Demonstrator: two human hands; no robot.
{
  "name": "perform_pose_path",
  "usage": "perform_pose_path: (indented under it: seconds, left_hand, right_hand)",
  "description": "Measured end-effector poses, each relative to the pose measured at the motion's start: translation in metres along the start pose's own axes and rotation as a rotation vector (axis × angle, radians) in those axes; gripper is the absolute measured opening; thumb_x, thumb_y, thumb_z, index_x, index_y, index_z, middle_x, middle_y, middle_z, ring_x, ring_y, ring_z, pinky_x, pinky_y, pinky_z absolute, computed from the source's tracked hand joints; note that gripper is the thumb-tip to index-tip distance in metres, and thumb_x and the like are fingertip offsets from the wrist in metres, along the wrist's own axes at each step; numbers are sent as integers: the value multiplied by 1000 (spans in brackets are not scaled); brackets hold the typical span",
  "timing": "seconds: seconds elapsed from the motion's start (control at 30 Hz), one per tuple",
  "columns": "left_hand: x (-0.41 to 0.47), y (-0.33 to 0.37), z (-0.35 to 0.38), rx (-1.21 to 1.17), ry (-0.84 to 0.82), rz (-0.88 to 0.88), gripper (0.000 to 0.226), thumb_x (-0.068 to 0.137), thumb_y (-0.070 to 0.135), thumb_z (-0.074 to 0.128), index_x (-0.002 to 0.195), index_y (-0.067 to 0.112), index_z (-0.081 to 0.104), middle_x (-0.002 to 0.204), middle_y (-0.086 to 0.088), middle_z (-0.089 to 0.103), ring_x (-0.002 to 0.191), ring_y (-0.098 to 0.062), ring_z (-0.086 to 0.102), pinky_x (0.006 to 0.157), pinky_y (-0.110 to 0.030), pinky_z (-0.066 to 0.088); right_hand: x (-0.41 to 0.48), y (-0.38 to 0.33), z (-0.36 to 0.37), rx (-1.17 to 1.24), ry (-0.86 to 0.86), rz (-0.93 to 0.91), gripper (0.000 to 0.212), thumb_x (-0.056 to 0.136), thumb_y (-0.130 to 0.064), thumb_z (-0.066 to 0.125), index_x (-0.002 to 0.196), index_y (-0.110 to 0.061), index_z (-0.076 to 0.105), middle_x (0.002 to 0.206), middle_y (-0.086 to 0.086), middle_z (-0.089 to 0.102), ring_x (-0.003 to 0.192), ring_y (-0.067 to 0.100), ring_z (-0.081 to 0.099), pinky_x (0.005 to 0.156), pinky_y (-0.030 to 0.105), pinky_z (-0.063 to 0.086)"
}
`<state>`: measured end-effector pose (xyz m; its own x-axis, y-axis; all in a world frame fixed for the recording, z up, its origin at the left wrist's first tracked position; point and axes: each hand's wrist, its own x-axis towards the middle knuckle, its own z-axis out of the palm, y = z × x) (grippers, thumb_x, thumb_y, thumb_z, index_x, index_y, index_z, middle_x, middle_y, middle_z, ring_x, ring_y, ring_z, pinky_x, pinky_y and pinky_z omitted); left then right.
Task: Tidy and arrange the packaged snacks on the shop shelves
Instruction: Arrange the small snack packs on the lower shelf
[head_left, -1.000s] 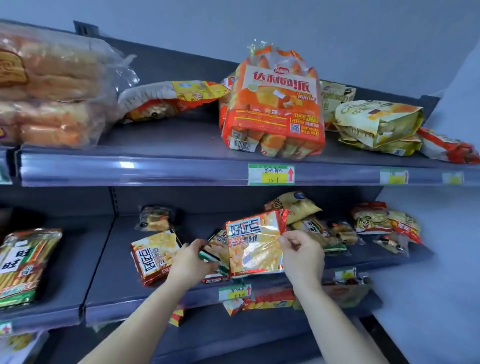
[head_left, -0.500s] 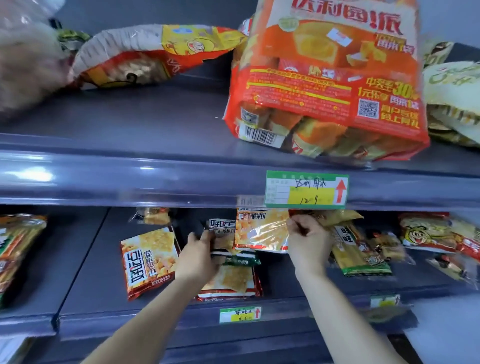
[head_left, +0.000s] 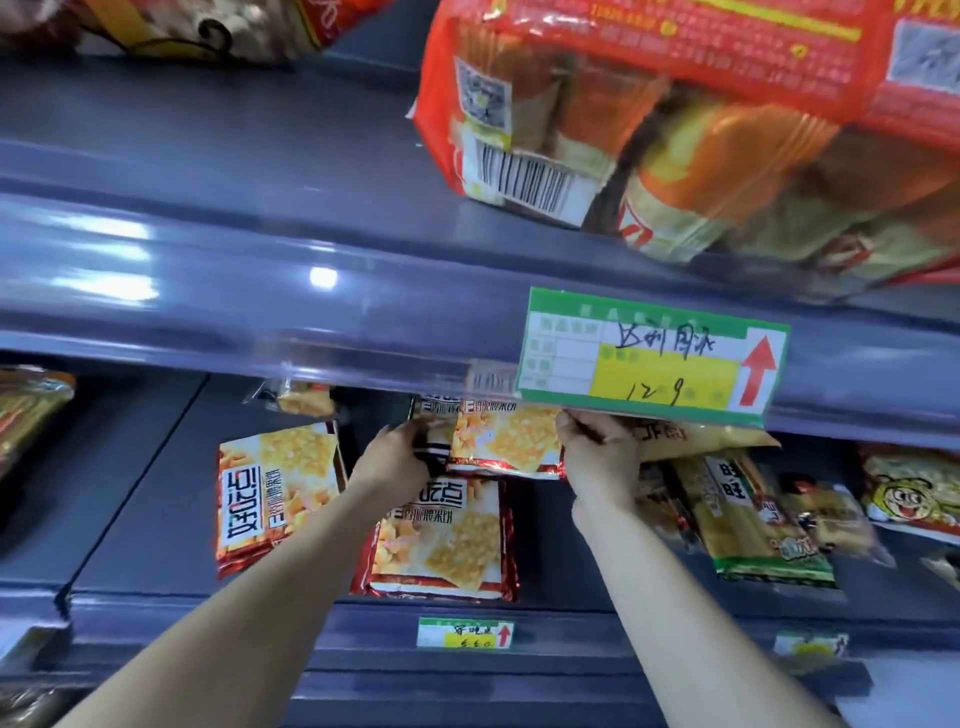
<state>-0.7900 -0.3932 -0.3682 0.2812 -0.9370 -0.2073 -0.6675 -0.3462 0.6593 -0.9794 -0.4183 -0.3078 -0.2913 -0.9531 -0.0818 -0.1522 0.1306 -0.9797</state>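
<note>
Cracker pack (head_left: 506, 441) is held between our two hands over the rear of the middle shelf (head_left: 150, 499), its top edge hidden behind the front lip of the upper shelf (head_left: 208, 161). Our left hand (head_left: 400, 457) grips its left side, fingers curled round the edge. A small dark packet (head_left: 434, 454) sits against those same fingers, and we cannot tell whether it is held too. Our right hand (head_left: 597, 452) pinches the pack's right side with bent fingers. We cannot tell whether the pack's lower edge rests on anything.

Just in front of it a second pack (head_left: 452, 540) of the same kind lies flat on the middle shelf, near the front lip. A third pack (head_left: 275, 493) lies to its left, turned sideways and apart from it. Behind that, a small clear bag (head_left: 306, 402) lies at the back. To the right of our right hand are a yellow bag (head_left: 701, 436), a green-ended pack (head_left: 748, 525) and, further right, a cartoon-face bag (head_left: 909, 493). A small price tag (head_left: 465, 634) sits on the lip below the second pack. On the upper shelf a big orange bag (head_left: 675, 130) stands above a larger price tag (head_left: 649, 358) with a red arrow.
</note>
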Motion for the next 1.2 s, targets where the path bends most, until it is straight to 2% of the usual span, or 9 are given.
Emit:
perform_pose_path:
  seconds: [0.2,0.3,0.43,0.57,0.73,0.9,1.03,1.1,1.2]
  left_hand:
    - [-14,-10,-10,-4,102,-29,51,81,-3,46,128,12,57,123,-13,59,108,-33,56,82,-34,47]
    - [-25,-11,-8,8,118,-17,46,85,0,48,130,13,55,123,-11,60,106,-32,57,78,-32,46]
    - [-39,-1,-7,14,128,-44,54,89,5,50,142,14,42,135,-11,53,118,-32,54,91,-39,48]
    - [-54,16,-4,19,210,-37,59,87,3,54,143,11,38,140,-11,45,123,-32,48,95,-38,44]
    - [-71,40,11,-13,230,38,56,88,10,61,142,14,45,143,-9,39,131,-29,42,103,-33,39]
    - [-78,51,28,138,300,40,54,92,24,57,144,17,43,158,-15,16,148,-29,8,120,-42,14]
    - [-83,58,41,207,338,78,52,93,26,56,143,20,42,159,-16,13,148,-30,0,121,-44,5]
    - [-86,63,46,218,349,112,51,91,22,58,140,19,46,157,-15,19,148,-31,5,120,-45,9]
    - [-92,70,50,239,330,152,46,92,24,56,138,20,49,154,-12,27,146,-30,11,118,-43,17]
  right_hand:
    - [13,12,26,-33,-91,88,12,91,-5,60,86,-12,68,94,6,69,91,23,62,76,27,43]
    - [14,19,29,-42,-237,152,28,93,4,50,112,-7,67,117,9,67,102,17,60,91,25,45]
    - [4,18,21,-77,-363,116,39,95,3,50,131,-9,58,133,4,58,121,15,52,98,20,37]
    - [8,28,-4,-188,-362,44,34,95,-10,56,127,-20,60,131,-2,58,122,15,52,95,24,41]
    - [35,50,-63,-724,48,-61,32,87,-21,60,118,-30,62,125,12,60,112,35,54,87,43,49]
    - [52,84,-101,-974,-74,185,70,73,-51,69,133,-23,45,129,11,59,115,33,55,93,43,47]
    - [45,82,-104,-956,-218,308,97,37,-82,70,109,-18,60,113,6,65,106,31,59,90,41,50]
    - [36,81,-102,-917,-230,294,93,34,-81,71,104,-21,63,108,3,66,103,29,58,88,40,50]
    - [22,70,-104,-705,-229,190,51,74,-44,77,113,-15,63,109,-1,64,101,26,58,82,29,46]
